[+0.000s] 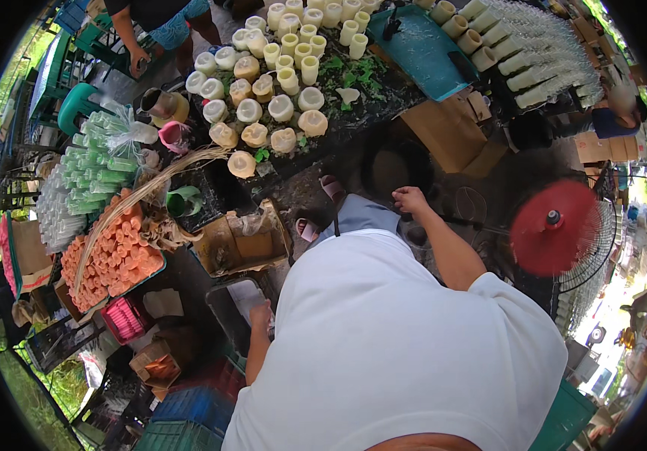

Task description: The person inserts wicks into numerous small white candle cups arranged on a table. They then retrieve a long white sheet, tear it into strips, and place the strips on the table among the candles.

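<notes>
My left hand [261, 316] is low at my left side, next to a black bin [226, 319] with a pale white sheet or bag [246, 298] in it. Its fingers point down and are mostly hidden, so a hold on the white material cannot be made out. My right hand [411, 201] is raised in front of me, near a round black basin [393, 171] on the ground. Those fingers are curled in with the thumb close to them; anything between them is too small to see.
Pale cup-shaped candles [281, 108] cover the dark table ahead. To the left lie orange wrapped bundles [117, 255], green-white bundles [102, 169] and an open cardboard box [244, 240]. A red-centred standing fan [553, 225] is at right. Another person's hand [139, 62] shows far left.
</notes>
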### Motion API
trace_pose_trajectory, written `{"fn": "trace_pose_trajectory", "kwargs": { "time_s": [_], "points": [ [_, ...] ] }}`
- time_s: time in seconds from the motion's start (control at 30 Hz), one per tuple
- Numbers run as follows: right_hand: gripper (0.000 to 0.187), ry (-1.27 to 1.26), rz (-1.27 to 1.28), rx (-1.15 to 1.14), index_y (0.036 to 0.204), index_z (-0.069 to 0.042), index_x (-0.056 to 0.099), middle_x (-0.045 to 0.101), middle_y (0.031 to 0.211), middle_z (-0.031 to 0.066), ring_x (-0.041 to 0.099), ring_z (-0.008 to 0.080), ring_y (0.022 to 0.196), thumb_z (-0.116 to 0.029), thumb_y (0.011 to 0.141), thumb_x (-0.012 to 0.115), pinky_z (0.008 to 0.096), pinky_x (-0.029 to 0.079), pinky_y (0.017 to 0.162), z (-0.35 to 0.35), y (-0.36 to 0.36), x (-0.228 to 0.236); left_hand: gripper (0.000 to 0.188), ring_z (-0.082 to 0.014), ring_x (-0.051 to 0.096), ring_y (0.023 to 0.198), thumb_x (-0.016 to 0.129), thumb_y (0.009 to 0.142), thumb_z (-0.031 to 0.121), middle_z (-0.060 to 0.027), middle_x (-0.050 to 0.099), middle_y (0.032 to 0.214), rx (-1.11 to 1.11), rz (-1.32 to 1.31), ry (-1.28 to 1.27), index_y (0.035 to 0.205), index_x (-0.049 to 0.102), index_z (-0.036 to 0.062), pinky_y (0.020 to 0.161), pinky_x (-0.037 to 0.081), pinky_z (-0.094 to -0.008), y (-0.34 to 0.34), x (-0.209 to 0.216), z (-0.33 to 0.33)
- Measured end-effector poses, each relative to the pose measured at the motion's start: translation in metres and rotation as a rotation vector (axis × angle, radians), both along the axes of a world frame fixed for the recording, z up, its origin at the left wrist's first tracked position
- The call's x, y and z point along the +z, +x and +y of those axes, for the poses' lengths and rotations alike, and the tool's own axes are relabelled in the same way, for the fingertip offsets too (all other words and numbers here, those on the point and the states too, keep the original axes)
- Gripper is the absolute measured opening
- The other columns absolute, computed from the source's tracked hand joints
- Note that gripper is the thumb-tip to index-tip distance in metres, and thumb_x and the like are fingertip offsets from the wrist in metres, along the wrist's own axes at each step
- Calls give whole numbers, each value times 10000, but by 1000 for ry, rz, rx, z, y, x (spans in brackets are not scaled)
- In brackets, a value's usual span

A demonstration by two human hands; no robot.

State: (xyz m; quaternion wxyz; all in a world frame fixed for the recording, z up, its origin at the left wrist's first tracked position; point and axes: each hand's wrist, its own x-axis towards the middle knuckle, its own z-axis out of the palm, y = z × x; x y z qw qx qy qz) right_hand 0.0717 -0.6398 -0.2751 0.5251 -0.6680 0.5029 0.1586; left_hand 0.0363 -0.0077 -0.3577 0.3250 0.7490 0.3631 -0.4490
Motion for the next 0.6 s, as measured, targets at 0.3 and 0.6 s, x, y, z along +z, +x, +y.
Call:
{"fn": "trace_pose_trajectory", "kwargs": {
  "time_s": [0.3, 0.6],
  "points": [
    [280, -74, -79, 213, 1163, -28, 708, 721, 941, 37, 663, 138, 777, -205, 946, 728, 282, 527, 671, -39, 60, -22, 330, -102, 536, 545, 706, 958, 350, -11, 575, 653, 50, -377, -34, 1051, 717, 34, 428, 345, -297, 131, 54, -97],
    [289, 289, -355, 520, 1147, -25, 724, 721, 902, 32, 638, 95, 770, -233, 947, 739, 272, 508, 668, -18, 209, 56, 350, -101, 620, 692, 718, 970, 294, -35, 669, 869, 93, -604, -628, 1173, 677, 12, 607, 500, -240, 236, 162, -288]
  ]
}}
